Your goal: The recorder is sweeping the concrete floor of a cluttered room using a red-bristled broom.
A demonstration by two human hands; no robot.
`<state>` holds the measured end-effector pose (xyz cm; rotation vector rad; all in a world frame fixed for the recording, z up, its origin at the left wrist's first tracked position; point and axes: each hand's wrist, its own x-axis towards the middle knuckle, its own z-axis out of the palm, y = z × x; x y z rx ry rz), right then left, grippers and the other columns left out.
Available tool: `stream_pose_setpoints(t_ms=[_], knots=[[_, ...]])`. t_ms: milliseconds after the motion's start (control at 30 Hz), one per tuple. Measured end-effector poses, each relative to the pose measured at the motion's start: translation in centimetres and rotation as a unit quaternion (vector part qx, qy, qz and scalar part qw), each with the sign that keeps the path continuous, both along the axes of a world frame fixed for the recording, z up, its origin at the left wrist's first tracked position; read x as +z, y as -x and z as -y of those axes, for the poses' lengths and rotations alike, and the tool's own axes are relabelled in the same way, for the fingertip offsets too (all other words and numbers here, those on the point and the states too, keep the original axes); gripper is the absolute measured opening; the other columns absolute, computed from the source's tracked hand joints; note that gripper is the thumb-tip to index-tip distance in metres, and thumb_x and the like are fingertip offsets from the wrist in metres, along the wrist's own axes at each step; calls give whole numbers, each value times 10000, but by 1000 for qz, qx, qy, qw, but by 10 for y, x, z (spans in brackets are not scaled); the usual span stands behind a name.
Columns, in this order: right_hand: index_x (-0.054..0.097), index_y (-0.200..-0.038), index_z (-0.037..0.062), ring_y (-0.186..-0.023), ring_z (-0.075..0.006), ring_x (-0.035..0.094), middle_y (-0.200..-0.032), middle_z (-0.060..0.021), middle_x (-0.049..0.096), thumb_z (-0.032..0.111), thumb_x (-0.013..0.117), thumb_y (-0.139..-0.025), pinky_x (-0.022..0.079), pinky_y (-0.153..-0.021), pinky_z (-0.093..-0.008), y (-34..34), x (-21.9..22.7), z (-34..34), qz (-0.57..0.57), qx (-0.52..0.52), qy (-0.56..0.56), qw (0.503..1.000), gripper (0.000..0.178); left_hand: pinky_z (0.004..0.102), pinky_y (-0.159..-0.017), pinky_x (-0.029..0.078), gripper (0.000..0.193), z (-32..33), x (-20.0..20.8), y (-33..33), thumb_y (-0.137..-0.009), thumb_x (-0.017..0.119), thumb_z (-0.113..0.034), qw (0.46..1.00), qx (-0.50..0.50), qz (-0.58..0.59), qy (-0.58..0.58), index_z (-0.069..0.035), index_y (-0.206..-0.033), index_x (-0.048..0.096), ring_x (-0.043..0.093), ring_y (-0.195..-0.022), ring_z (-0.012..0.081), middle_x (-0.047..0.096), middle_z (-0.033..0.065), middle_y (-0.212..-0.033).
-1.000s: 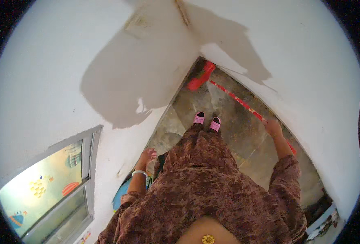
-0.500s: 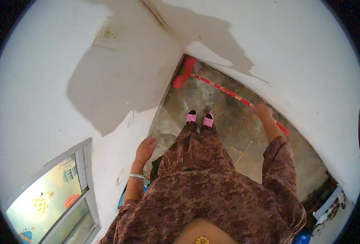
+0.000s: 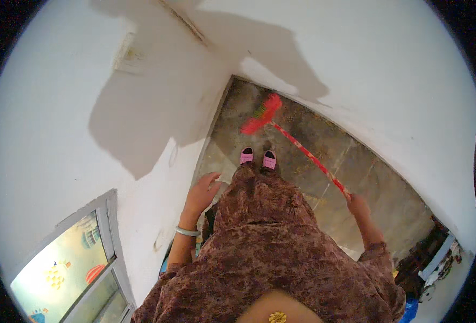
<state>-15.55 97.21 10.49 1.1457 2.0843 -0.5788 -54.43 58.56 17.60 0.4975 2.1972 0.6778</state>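
Head view, looking down the person's body in a narrow corner between white walls. At far left, a window (image 3: 68, 269) with coloured pictures on its pane is set in the left wall (image 3: 44, 134). The left hand (image 3: 201, 192), open and holding nothing, hangs beside the patterned brown dress (image 3: 270, 253); a pale bangle (image 3: 187, 232) circles its wrist. Two pink slippers (image 3: 258, 157) stand on the stone floor (image 3: 324, 134). The red broom (image 3: 281, 129) has its bristle head on the floor just beyond the slippers; its handle slants down and right into the right hand (image 3: 358, 205), which is closed around the handle's end.
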Motion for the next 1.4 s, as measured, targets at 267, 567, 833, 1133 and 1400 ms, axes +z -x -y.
stream_pose_setpoints(t_ms=[267, 567, 833, 1133, 1400], knots=[[656, -927, 69, -892, -395, 587, -928, -219, 621, 565, 351, -863, 452, -787, -471, 179, -91, -46, -64, 124, 8, 990, 585, 364, -832, 445, 329, -22, 5, -14, -833, 556, -213, 998, -57, -16, -7, -46, -1117, 545, 565, -969, 293, 579, 157, -1059], [623, -995, 33, -956, -397, 568, -998, -228, 605, 597, 340, -852, 441, -806, -456, 69, -149, -55, 19, 63, 17, 998, 647, 369, -848, 437, 337, -42, 14, -2, -831, 556, -245, 996, -90, 21, -16, -61, -1113, 543, 559, -983, 291, 576, 145, -1059], [631, -900, -8, -751, -393, 598, -783, -258, 597, 578, 352, -876, 449, -680, -456, -110, -37, 48, 157, -121, -2, 980, 649, 359, -838, 451, 331, -53, -9, 35, -858, 524, -280, 986, -163, 17, -28, -92, -1130, 544, 581, -970, 266, 596, 129, -1060], [623, -919, 33, -782, -427, 576, -808, -237, 600, 493, 384, -890, 446, -668, -466, -35, 33, 130, 12, -173, 26, 985, 519, 372, -831, 443, 341, -48, -29, 68, -820, 551, -289, 977, -212, 18, 29, -107, -1108, 564, 562, -979, 300, 599, 136, -1051], [668, -929, 70, -893, -347, 618, -925, -160, 650, 639, 308, -842, 461, -806, -453, 112, -87, 82, 34, -72, 39, 996, 678, 360, -814, 457, 339, -64, -27, 80, -824, 561, -289, 953, -299, -26, 51, -96, -1102, 572, 579, -958, 281, 599, 124, -1058]])
